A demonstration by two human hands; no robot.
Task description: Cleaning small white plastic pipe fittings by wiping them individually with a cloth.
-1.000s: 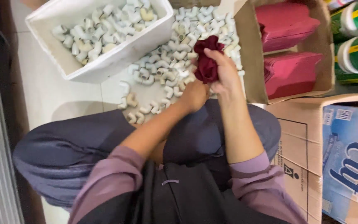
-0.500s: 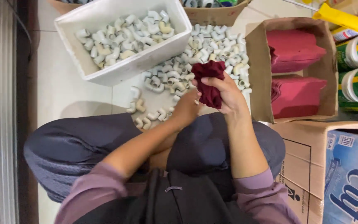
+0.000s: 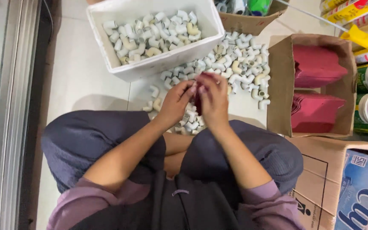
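Hands meet over the floor as we pinch a dark red pouch [image 3: 198, 99] between left hand [image 3: 176, 102] and right hand [image 3: 213, 100], both closed on its soft, light fabric, above scattered white pipe elbows [image 3: 239, 68].

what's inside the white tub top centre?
The white tub holds loose white pipe elbows, a few yellowish, piled against each other. The tub's bottom and any lower layers are covered by the top pieces.

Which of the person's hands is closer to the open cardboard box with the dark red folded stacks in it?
Right. The right hand is on the side toward the open brown cardboard box of dark red stacks, with floor between them. The left hand is beyond the right one, farther from the box.
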